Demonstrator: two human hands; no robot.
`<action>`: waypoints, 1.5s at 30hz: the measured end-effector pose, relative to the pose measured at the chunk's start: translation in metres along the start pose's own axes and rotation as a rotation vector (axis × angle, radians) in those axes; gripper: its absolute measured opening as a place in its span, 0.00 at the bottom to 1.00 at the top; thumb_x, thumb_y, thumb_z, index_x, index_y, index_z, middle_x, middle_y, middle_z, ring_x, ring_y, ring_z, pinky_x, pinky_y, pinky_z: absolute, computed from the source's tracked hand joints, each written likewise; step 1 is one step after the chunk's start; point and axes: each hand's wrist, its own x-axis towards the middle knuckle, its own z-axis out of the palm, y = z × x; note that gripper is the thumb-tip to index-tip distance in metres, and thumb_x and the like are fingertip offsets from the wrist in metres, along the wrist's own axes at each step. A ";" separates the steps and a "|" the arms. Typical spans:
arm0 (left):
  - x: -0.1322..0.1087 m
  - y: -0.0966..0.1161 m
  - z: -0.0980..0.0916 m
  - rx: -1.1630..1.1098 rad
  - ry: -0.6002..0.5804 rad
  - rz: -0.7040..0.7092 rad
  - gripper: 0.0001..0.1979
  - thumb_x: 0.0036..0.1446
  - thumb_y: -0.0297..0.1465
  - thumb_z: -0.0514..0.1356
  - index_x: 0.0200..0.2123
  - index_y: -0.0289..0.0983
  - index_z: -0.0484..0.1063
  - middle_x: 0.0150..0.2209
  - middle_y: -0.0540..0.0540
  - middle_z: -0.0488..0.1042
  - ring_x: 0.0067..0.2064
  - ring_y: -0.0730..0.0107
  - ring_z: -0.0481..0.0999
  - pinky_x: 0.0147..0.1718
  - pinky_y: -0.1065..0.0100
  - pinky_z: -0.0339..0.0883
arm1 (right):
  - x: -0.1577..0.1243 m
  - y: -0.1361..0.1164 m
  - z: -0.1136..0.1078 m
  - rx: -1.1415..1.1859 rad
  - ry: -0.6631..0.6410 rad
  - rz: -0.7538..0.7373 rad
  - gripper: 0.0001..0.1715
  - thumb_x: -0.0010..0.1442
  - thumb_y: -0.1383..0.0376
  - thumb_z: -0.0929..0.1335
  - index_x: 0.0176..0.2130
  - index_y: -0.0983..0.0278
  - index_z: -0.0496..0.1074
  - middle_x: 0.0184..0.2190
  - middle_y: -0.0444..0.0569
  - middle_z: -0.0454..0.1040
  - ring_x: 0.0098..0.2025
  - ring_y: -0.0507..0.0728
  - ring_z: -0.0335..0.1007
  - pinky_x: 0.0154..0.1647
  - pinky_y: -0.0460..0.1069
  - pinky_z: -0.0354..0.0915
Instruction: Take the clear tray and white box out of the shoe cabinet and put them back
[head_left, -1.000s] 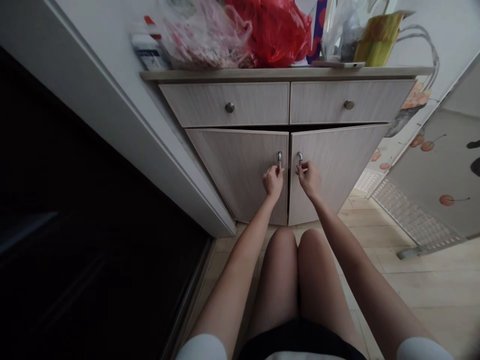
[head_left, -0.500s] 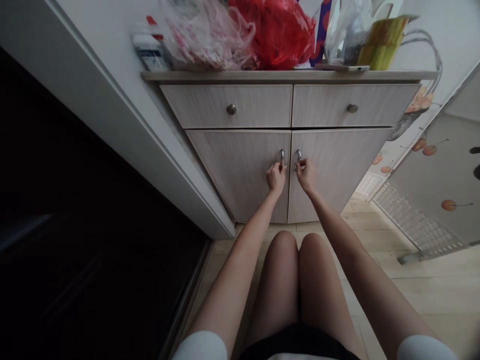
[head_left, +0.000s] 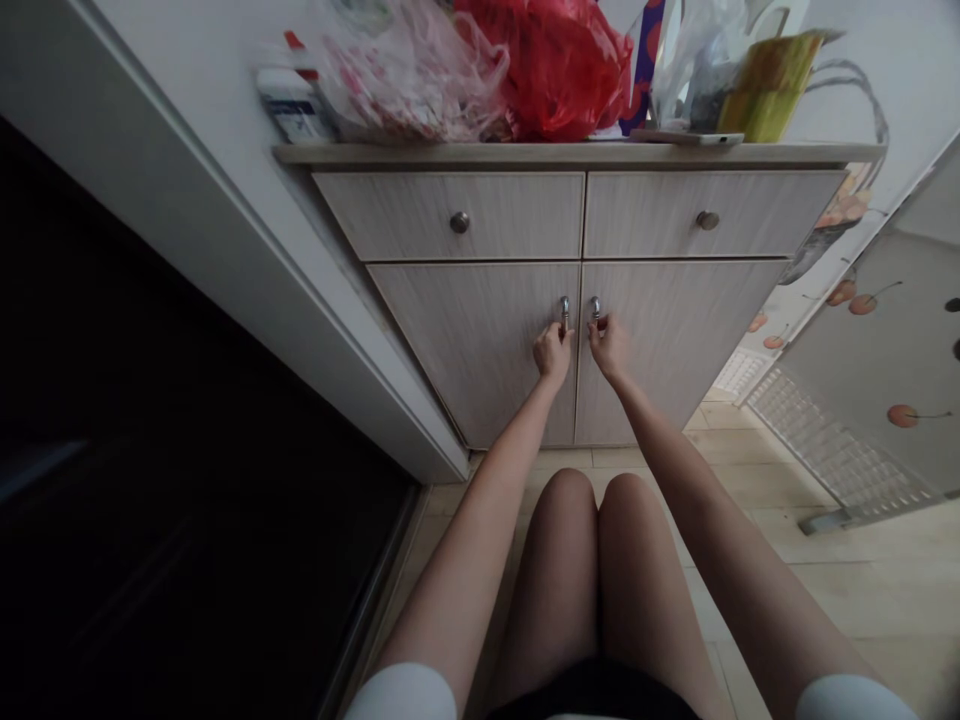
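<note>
A pale wood-grain cabinet stands in front of me, its left door (head_left: 465, 340) and right door (head_left: 682, 340) both closed against the frame. My left hand (head_left: 553, 352) is closed around the lower part of the left door handle (head_left: 565, 306), a slim metal pull. On the other side of the narrow gap between the doors, my right hand (head_left: 609, 345) pinches the matching right door handle (head_left: 596, 306). The upper ends of both handles show above my fingers; the lower ends are hidden in my hands.
Above the doors are two drawers with round knobs (head_left: 460, 222). The cabinet top carries a clear plastic bag (head_left: 420, 80), a red bag (head_left: 555, 75), a white bottle (head_left: 294, 105) and a yellow container (head_left: 772, 90). A dark doorway lies left; a cherry-patterned panel (head_left: 885, 360) stands right.
The view has shifted very slightly. Both hands stay on the handles, and the doors remain closed.
</note>
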 end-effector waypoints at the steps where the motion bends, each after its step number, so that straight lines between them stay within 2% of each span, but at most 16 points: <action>1: 0.001 -0.001 0.001 -0.001 0.003 0.000 0.07 0.62 0.31 0.60 0.38 0.36 0.76 0.38 0.38 0.79 0.40 0.61 0.77 0.41 0.65 0.63 | 0.001 0.000 0.001 -0.004 -0.002 -0.005 0.15 0.64 0.55 0.61 0.38 0.63 0.68 0.34 0.53 0.73 0.37 0.58 0.67 0.41 0.52 0.61; 8: 0.003 -0.002 0.004 -0.048 -0.007 -0.019 0.05 0.60 0.31 0.60 0.36 0.37 0.75 0.37 0.39 0.78 0.41 0.61 0.76 0.43 0.64 0.63 | -0.001 -0.003 0.000 -0.030 -0.019 0.029 0.14 0.64 0.56 0.61 0.39 0.64 0.69 0.35 0.53 0.73 0.38 0.58 0.67 0.41 0.52 0.60; 11: 0.013 0.004 -0.004 -0.103 -0.108 -0.072 0.03 0.56 0.29 0.63 0.32 0.35 0.74 0.34 0.41 0.77 0.38 0.62 0.75 0.40 0.65 0.63 | 0.004 -0.007 -0.008 -0.013 -0.060 0.059 0.13 0.62 0.57 0.64 0.39 0.64 0.70 0.34 0.53 0.73 0.37 0.58 0.67 0.40 0.52 0.60; 13: 0.022 0.007 -0.016 -0.163 -0.165 -0.109 0.06 0.51 0.27 0.67 0.32 0.34 0.74 0.31 0.44 0.76 0.35 0.65 0.74 0.38 0.67 0.63 | 0.008 -0.011 -0.019 0.047 -0.091 0.061 0.16 0.58 0.57 0.67 0.42 0.65 0.71 0.31 0.50 0.72 0.35 0.58 0.67 0.39 0.51 0.60; 16: 0.029 0.008 -0.043 -0.322 -0.135 -0.162 0.10 0.50 0.27 0.68 0.37 0.34 0.74 0.26 0.50 0.70 0.29 0.71 0.70 0.34 0.69 0.62 | 0.011 -0.019 -0.043 0.300 -0.124 0.071 0.25 0.55 0.57 0.70 0.50 0.65 0.70 0.24 0.42 0.65 0.28 0.54 0.62 0.34 0.49 0.60; 18: 0.024 0.006 -0.066 -0.527 -0.193 -0.211 0.10 0.54 0.30 0.64 0.41 0.36 0.74 0.21 0.55 0.63 0.22 0.76 0.63 0.29 0.71 0.60 | 0.007 -0.027 -0.061 0.577 -0.192 0.104 0.30 0.56 0.58 0.69 0.57 0.62 0.67 0.20 0.36 0.57 0.23 0.50 0.54 0.28 0.47 0.57; 21: 0.003 0.006 -0.098 -0.900 -0.345 -0.249 0.15 0.60 0.31 0.58 0.50 0.41 0.73 0.17 0.60 0.50 0.17 0.80 0.50 0.25 0.73 0.56 | -0.010 -0.041 -0.090 0.970 -0.365 0.179 0.41 0.56 0.61 0.68 0.66 0.51 0.55 0.18 0.31 0.49 0.18 0.48 0.41 0.21 0.45 0.49; 24: -0.026 0.011 -0.114 -1.112 -0.300 -0.250 0.21 0.63 0.30 0.52 0.58 0.49 0.68 0.17 0.60 0.43 0.16 0.79 0.45 0.24 0.73 0.55 | -0.030 -0.053 -0.111 1.198 -0.502 0.234 0.46 0.54 0.63 0.68 0.67 0.44 0.51 0.18 0.30 0.47 0.16 0.47 0.33 0.18 0.44 0.42; 27: -0.051 0.017 -0.113 -1.196 -0.278 -0.265 0.25 0.64 0.30 0.50 0.63 0.53 0.63 0.17 0.60 0.41 0.15 0.78 0.41 0.23 0.72 0.53 | -0.044 -0.056 -0.117 1.306 -0.559 0.256 0.43 0.54 0.64 0.69 0.65 0.44 0.56 0.18 0.29 0.45 0.16 0.46 0.29 0.16 0.43 0.38; 31: -0.067 0.018 -0.099 -1.271 -0.306 -0.276 0.27 0.64 0.30 0.50 0.65 0.53 0.59 0.17 0.60 0.40 0.16 0.77 0.38 0.22 0.72 0.50 | -0.053 -0.050 -0.111 1.358 -0.523 0.252 0.34 0.55 0.62 0.68 0.61 0.51 0.63 0.17 0.29 0.41 0.15 0.45 0.26 0.15 0.43 0.35; 33: -0.069 0.016 -0.093 -1.313 -0.298 -0.271 0.28 0.64 0.29 0.49 0.66 0.51 0.58 0.17 0.60 0.40 0.16 0.77 0.37 0.21 0.72 0.50 | -0.055 -0.045 -0.107 1.388 -0.504 0.238 0.32 0.55 0.63 0.67 0.60 0.52 0.64 0.17 0.28 0.39 0.15 0.45 0.25 0.15 0.44 0.34; 38: -0.072 0.015 -0.087 -1.411 -0.325 -0.263 0.30 0.63 0.25 0.47 0.66 0.50 0.58 0.18 0.59 0.39 0.16 0.76 0.35 0.21 0.72 0.49 | -0.056 -0.037 -0.104 1.435 -0.534 0.234 0.36 0.53 0.64 0.67 0.61 0.51 0.63 0.16 0.28 0.42 0.14 0.45 0.25 0.15 0.43 0.36; 42: -0.073 0.017 -0.089 -1.361 -0.317 -0.282 0.27 0.64 0.27 0.49 0.65 0.50 0.60 0.18 0.60 0.40 0.16 0.77 0.35 0.21 0.73 0.50 | -0.054 -0.036 -0.106 1.417 -0.536 0.223 0.35 0.55 0.63 0.68 0.61 0.50 0.63 0.18 0.28 0.40 0.14 0.44 0.25 0.15 0.42 0.35; 45: -0.066 0.014 -0.082 -1.288 -0.318 -0.271 0.24 0.64 0.29 0.51 0.61 0.49 0.65 0.18 0.60 0.41 0.16 0.78 0.38 0.22 0.73 0.51 | -0.048 -0.033 -0.098 1.277 -0.498 0.210 0.36 0.55 0.60 0.68 0.63 0.49 0.61 0.18 0.29 0.44 0.15 0.45 0.31 0.16 0.42 0.40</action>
